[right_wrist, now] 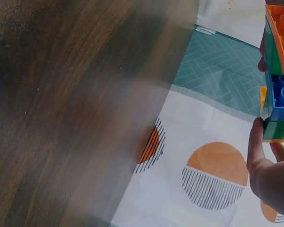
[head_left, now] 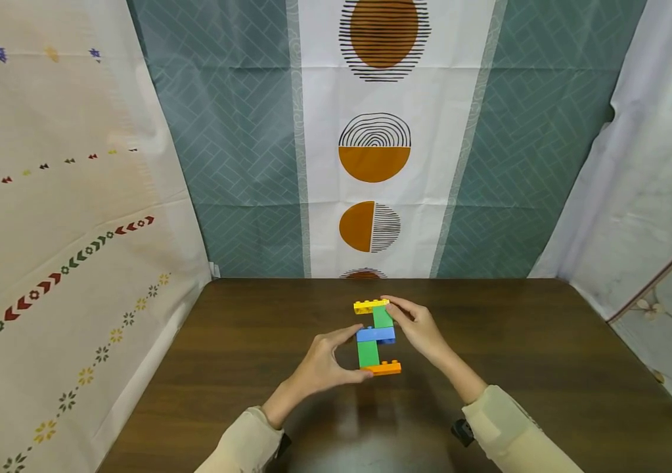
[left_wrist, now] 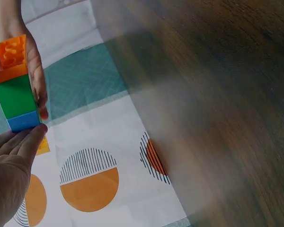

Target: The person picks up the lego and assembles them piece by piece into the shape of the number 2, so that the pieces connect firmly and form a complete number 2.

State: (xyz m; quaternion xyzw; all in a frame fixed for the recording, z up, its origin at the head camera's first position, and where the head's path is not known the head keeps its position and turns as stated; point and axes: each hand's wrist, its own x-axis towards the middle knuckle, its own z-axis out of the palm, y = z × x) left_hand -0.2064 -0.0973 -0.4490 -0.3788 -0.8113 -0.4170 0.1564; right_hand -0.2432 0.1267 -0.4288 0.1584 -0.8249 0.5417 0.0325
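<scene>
Several toy building bricks are joined in a zigzag stack held above the table. An orange brick (head_left: 387,368) forms the bottom, then a green brick (head_left: 368,353), a blue brick (head_left: 375,334), another green brick (head_left: 382,316) and a yellow brick (head_left: 365,307) on top. My left hand (head_left: 324,364) grips the stack from the left, thumb at the orange brick and fingertips by the blue one. With its fingers at the upper green and yellow bricks, my right hand (head_left: 421,332) pinches the top right side. The blue brick's hollow underside shows in the right wrist view.
Beneath the hands lies a dark brown wooden table (head_left: 241,341). A teal and white patterned cloth (head_left: 253,164) hangs behind its far edge. Pale printed cloths stand at the left (head_left: 75,230) and right (head_left: 655,197) sides.
</scene>
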